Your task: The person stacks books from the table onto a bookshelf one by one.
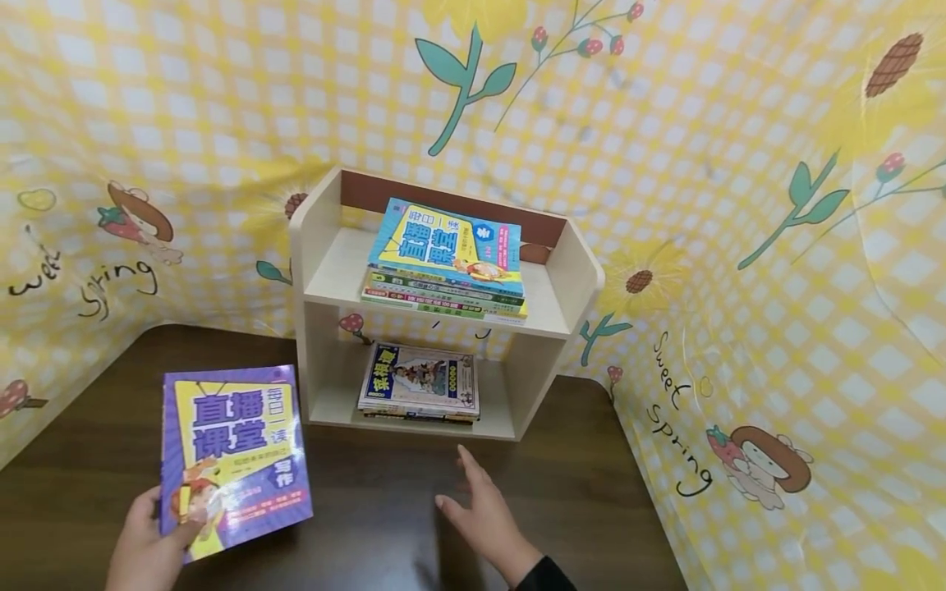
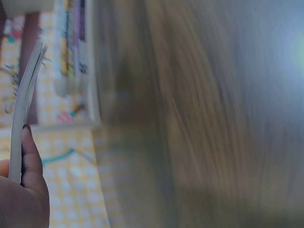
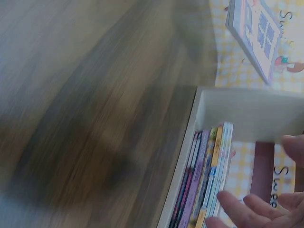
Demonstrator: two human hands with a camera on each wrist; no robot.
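Note:
My left hand (image 1: pixel 148 546) grips the lower left corner of a purple and yellow book (image 1: pixel 232 455), held above the dark wooden table (image 1: pixel 384 509) at the front left. In the left wrist view the book (image 2: pixel 26 104) shows edge-on with my thumb (image 2: pixel 31 156) against it. My right hand (image 1: pixel 484 509) hovers open over the table, fingers straight, just in front of a small white two-level shelf (image 1: pixel 325 246). Its fingertips (image 3: pixel 251 209) appear near the book spines in the right wrist view. A stack of books (image 1: pixel 447 263) lies on the upper level and a smaller stack (image 1: pixel 420 382) on the lower one.
A yellow checked cloth (image 1: pixel 776 246) with flowers and cartoon prints hangs behind and at both sides, closing in the table. The shelf stands at the table's back middle. Bare wood lies between my hands and to the shelf's left.

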